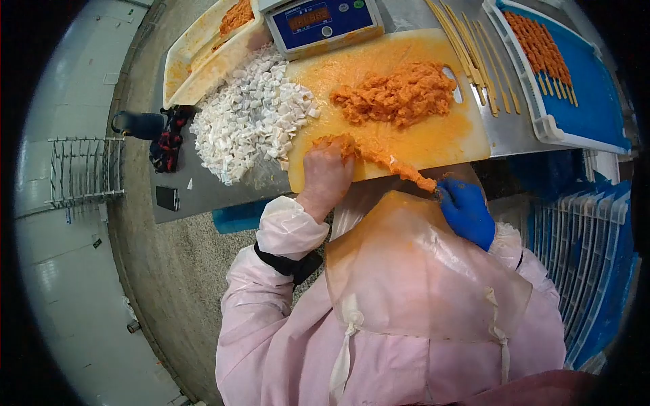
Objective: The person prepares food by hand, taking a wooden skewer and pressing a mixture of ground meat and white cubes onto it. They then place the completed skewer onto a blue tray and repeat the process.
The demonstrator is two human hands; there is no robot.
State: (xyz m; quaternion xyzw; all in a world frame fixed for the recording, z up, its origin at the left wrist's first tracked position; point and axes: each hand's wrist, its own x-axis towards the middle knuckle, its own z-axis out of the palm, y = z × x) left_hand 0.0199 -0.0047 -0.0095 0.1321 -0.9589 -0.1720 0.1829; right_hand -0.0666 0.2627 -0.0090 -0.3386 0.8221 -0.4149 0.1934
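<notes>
My right hand (467, 211), in a blue glove, grips the near end of a skewer (399, 167) coated with orange minced meat, just off the cutting board's front edge. At the skewer's other end, my left hand (328, 169) is closed around a clump of the orange meat, its fingers partly covered by it. The stick itself is hidden under the meat. Behind both hands, a mound of orange minced meat (399, 95) lies on the cutting board (386, 47). Left of the board spreads a heap of small white pieces (250, 122).
A digital scale (325, 27) stands at the back, beside a cream tub (196, 64) with orange meat. Bare sticks (467, 51) lie right of the board. A white-rimmed blue tray (582, 81) holds several coated skewers (538, 47). Stacked trays (575, 257) stand at right.
</notes>
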